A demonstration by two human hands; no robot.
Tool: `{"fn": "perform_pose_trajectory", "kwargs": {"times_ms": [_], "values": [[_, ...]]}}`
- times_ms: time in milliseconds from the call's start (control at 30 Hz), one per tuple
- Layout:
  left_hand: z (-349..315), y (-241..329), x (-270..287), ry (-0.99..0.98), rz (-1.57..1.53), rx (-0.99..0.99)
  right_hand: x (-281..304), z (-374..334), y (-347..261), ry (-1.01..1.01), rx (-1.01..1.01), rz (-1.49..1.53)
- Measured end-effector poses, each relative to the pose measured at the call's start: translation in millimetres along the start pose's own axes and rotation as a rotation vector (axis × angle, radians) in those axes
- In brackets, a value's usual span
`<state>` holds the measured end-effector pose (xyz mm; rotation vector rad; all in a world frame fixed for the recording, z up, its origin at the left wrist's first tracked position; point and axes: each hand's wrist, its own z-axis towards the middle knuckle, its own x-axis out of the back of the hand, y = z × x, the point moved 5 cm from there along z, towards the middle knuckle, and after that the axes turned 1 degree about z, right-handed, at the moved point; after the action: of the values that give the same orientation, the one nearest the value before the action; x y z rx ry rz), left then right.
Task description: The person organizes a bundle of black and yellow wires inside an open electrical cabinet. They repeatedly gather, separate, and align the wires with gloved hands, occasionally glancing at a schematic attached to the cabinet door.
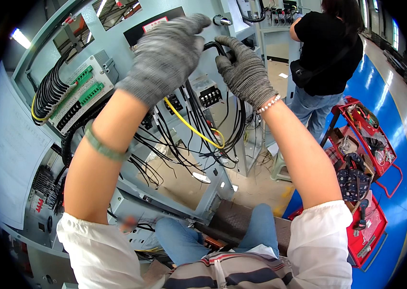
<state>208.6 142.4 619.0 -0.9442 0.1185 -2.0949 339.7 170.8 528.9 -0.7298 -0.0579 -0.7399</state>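
Both hands wear grey knitted gloves and are raised at a grey metal cabinet frame. My right hand is closed on a bundle of black wires, which bends over between the thumb and fingers. Close to its left, my left hand is smeared by motion with its back to me. Its fingers reach toward a metal post, and whether they pinch anything is hidden. Below the hands hang many loose black wires and a yellow wire. A black terminal block sits behind them.
A module with green connectors and black wiring is mounted at left, beside a large white sheet. Another person in black stands at the back right. Red tool carts with bags and tools stand at right, near a pale green stool.
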Motion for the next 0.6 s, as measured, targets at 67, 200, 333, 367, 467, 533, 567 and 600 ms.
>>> {"fn": "perform_pose_trajectory", "kwargs": {"times_ms": [67,200,333,367,467,533,567,600], "values": [[-21.1,7.8,26.0,0.104,-0.183,0.049,3.2,1.3,0.4,0.06,0.079,-0.062],[-86.2,-0.3,40.4,0.18,-0.274,0.085,0.2,10.2,1.2,0.181,0.198,-0.103],[-132.9,-19.2,24.7,0.173,-0.22,0.229,-7.6,23.6,-3.2,0.169,0.189,-0.115],[-141.2,-22.9,16.3,0.155,-0.218,0.272,-6.9,26.4,-4.4,0.178,0.199,-0.14],[-142.8,-26.1,5.6,0.026,0.043,0.27,-9.0,34.5,-7.7,0.191,0.202,-0.175],[-136.7,-23.4,0.2,-0.009,0.139,0.283,-14.3,39.2,1.4,0.175,0.17,-0.139],[-134.9,-24.5,-0.7,-0.007,0.144,0.292,-17.7,42.6,4.0,0.174,0.171,-0.182],[-134.0,-25.5,-2.7,-0.01,0.147,0.3,-17.2,42.9,4.3,0.211,0.209,-0.242]]}}
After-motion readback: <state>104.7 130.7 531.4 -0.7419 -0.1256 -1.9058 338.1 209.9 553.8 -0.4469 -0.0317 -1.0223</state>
